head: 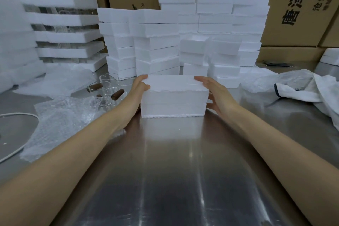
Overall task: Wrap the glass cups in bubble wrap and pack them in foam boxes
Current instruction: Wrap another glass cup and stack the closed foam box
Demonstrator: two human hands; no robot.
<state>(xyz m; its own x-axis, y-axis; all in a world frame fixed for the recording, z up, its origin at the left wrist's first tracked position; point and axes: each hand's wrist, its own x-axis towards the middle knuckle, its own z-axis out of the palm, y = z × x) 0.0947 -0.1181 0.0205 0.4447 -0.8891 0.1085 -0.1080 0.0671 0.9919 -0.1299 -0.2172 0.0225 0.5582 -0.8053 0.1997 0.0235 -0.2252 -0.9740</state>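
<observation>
On the desk point(174, 170), the left hand point(140, 87) is gripping the foam box point(174, 97) with curled fingers point(144, 77), the right hand point(218, 95) pressing flat-fingered, contents hidden.

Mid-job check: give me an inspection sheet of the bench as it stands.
Surface: shiny steel table.
Job's things: closed foam box at centre; glass cups and bubble wrap to its left.
Clutter: white cloth at right.
Grippers: left hand grips the box's top left edge; right hand presses flat against its right end.
Cables: white cable at far left.
Surroundings: foam stacks behind, cartons beyond.
</observation>
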